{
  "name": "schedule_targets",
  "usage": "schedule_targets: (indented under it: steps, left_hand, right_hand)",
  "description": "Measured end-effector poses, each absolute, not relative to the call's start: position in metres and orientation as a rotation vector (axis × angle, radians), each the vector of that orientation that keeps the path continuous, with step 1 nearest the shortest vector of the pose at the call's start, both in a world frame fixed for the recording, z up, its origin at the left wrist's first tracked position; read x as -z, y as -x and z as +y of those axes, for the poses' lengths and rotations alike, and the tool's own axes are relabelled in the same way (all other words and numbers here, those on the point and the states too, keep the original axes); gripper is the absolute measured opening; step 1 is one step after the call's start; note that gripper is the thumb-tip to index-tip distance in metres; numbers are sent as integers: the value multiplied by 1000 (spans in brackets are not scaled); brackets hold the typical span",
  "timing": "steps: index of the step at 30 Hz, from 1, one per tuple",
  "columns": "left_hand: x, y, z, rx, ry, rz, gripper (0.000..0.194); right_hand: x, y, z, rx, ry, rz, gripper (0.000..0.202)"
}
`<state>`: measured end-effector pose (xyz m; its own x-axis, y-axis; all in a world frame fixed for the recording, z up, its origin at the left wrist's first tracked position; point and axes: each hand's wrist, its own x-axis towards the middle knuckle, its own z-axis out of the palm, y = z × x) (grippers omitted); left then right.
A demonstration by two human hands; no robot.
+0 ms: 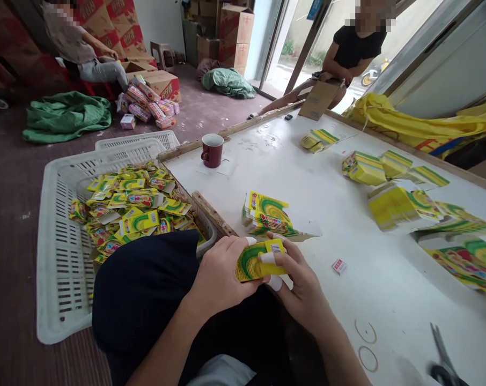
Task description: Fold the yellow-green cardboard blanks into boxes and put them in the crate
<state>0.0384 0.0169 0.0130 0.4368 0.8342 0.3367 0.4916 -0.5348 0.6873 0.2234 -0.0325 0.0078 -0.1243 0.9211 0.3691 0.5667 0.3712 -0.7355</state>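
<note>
Between my two hands is a small yellow and green printed carton (249,262), held above my lap at the table's edge. My left hand (222,268) wraps round its left end, thumb on the top face. My right hand (297,273) grips the right end, where a barcode shows; white coverings sit on several fingertips. Just beyond my hands, a stack of flat cartons (267,212) of the same print lies on the white table (307,198). To my left, a white plastic basket (61,257) holds many folded cartons (140,220).
A dark red mug (212,151) stands near the table's left edge. More carton stacks (404,203) lie to the right. Scissors (444,354), rubber bands (367,358) and a small red-white box (339,266) rest nearer. Two people sit beyond, one holding cardboard (319,100).
</note>
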Motion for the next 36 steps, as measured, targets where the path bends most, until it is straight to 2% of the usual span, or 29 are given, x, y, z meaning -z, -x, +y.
schedule_targets:
  steps: [3, 7, 9, 14, 19, 25, 29, 34, 36]
  left_hand:
    - [-13, -38, 19, -901, -2192, 1108, 39]
    - [-12, -34, 21, -850, -2113, 1083, 46]
    - [-10, -34, 21, -855, -2045, 1065, 48]
    - [-2, -41, 22, -1129, -1448, 1180, 64]
    - [-4, -44, 27, -1053, -859, 934, 49]
    - [-10, -44, 28, -1027, -736, 890, 64]
    - [-14, -45, 25, -1053, -712, 919, 56]
    - [-17, -46, 19, -994, -780, 941, 42]
    - [-16, -45, 18, -967, -805, 962, 42]
  right_hand:
    - [1, -218, -32, -528, 1339, -1799, 35]
    - [-2, -223, -31, -501, 1306, -1868, 27]
    - [-6, -227, -30, -498, 1293, -1876, 28]
    - [-8, -234, -28, -336, 1322, -1777, 31]
    - [-2, -232, -30, -263, 1333, -1745, 23]
    - [-1, -235, -31, -297, 1269, -1877, 22]
    - [-4, -237, -36, -446, 1217, -1898, 21]
    - [2, -225, -40, -615, 1304, -1533, 46]
    - [5, -218, -39, -623, 1307, -1477, 48]
